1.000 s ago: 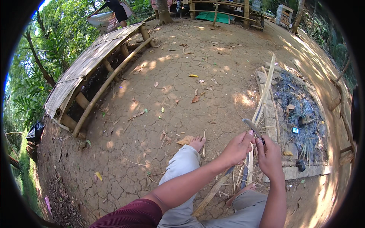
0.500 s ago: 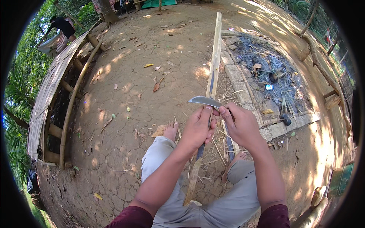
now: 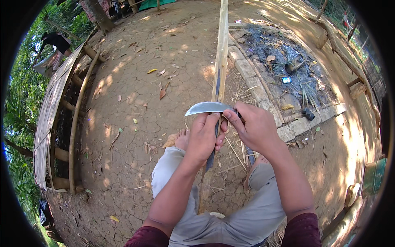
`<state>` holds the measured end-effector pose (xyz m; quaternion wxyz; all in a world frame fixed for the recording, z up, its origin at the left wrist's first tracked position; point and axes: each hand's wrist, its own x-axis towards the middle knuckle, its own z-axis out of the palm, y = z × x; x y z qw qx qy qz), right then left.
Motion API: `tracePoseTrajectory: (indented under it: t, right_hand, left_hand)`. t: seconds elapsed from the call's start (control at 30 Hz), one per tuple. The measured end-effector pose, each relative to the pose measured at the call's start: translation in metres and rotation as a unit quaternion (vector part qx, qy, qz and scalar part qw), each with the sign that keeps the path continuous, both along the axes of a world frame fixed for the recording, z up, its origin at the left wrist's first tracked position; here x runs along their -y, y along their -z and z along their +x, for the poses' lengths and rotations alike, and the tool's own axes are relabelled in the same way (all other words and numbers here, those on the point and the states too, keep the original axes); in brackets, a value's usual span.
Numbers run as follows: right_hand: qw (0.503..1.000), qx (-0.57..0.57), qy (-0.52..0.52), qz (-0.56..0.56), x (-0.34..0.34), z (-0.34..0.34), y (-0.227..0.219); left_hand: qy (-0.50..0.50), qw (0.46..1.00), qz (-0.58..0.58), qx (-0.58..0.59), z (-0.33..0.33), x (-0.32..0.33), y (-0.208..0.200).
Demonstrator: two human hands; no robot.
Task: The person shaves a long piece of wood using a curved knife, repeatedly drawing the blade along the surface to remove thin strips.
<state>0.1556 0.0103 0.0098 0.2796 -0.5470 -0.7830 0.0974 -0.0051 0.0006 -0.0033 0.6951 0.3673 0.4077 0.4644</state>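
A long, pale split-bamboo strip (image 3: 222,45) with dark stretches runs from between my knees away along the ground, past the picture's top. My left hand (image 3: 201,139) is closed around it near its lower part, thumb up by the blade. In my right hand (image 3: 258,126) is a knife (image 3: 204,108) with a curved, broad metal blade, its tip pointing left. The blade lies across the strip just beyond my left thumb, and my right thumb presses close to the blade's base. The knife's handle is hidden in my right fingers.
At right lies an ash-filled fire pit (image 3: 288,61) edged with blocks (image 3: 258,91), with a small dark container (image 3: 307,114) at its near corner. A bamboo bench (image 3: 55,119) stands left; a person (image 3: 56,42) bends behind it. Thin shavings (image 3: 232,154) lie near my feet.
The view has shifted, so the strip's far end is now out of the picture. Both hands sit slightly further left, and the blade has turned to show more of its flat side.
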Motion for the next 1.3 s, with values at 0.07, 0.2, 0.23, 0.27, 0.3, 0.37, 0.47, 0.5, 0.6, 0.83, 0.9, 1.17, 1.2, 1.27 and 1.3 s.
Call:
tracePoseTrajectory:
  t: [0.07, 0.2, 0.23, 0.27, 0.3, 0.37, 0.47, 0.5, 0.6, 0.83, 0.9, 1.17, 1.2, 1.27, 1.3]
  right_hand:
    - [1.000, -0.002, -0.001, 0.006, 0.000, 0.001, 0.000]
    - [1.000, 0.003, -0.005, 0.020, 0.000, 0.002, 0.000]
    - [1.000, 0.006, -0.006, 0.025, 0.000, 0.002, 0.000]
    - [1.000, 0.010, -0.007, 0.026, 0.000, 0.003, -0.001]
    - [1.000, 0.015, -0.008, 0.026, 0.000, 0.004, -0.003]
    - [0.999, 0.020, -0.011, 0.026, 0.001, 0.004, -0.005]
    - [0.999, 0.023, -0.020, 0.026, 0.003, 0.005, -0.010]
    - [0.999, 0.027, -0.025, 0.026, 0.003, 0.005, -0.012]
    - [0.999, 0.029, -0.034, 0.028, 0.004, 0.006, -0.012]
    - [0.998, 0.055, -0.024, 0.031, 0.001, 0.005, -0.010]
    - [0.997, 0.065, -0.017, 0.049, -0.002, 0.004, -0.006]
    - [0.989, 0.097, 0.025, 0.108, -0.010, 0.003, 0.018]
    - [0.987, 0.114, 0.039, 0.103, -0.011, 0.003, 0.018]
    - [0.983, 0.136, 0.052, 0.108, -0.013, 0.004, 0.022]
    - [0.981, 0.144, 0.054, 0.118, -0.016, 0.007, 0.025]
  left_hand:
    - [0.010, 1.000, 0.008, 0.010, 0.000, 0.000, 0.002]
    - [0.023, 0.999, 0.021, 0.016, 0.001, 0.001, 0.002]
    - [0.028, 0.999, 0.027, 0.010, 0.001, 0.001, 0.002]
    - [0.031, 0.999, 0.038, 0.005, 0.001, 0.001, 0.003]
    - [0.034, 0.998, 0.048, 0.000, 0.001, 0.002, 0.005]
    - [0.034, 0.997, 0.063, -0.016, 0.002, 0.003, 0.005]
    - [0.027, 0.996, 0.079, -0.044, 0.002, 0.005, 0.003]
    - [0.028, 0.995, 0.084, -0.050, 0.002, 0.005, 0.004]
    - [0.018, 0.989, 0.114, -0.088, 0.003, 0.006, 0.008]
    - [-0.081, 0.949, 0.205, -0.225, 0.011, 0.009, 0.021]
    - [-0.092, 0.939, 0.214, -0.253, 0.011, 0.010, 0.015]
    - [-0.074, 0.929, 0.177, -0.315, 0.008, 0.011, 0.015]
    - [-0.082, 0.926, 0.188, -0.317, 0.010, 0.008, 0.018]
    - [-0.090, 0.916, 0.202, -0.336, 0.010, 0.004, 0.022]
    - [-0.088, 0.909, 0.206, -0.352, 0.011, 0.003, 0.025]
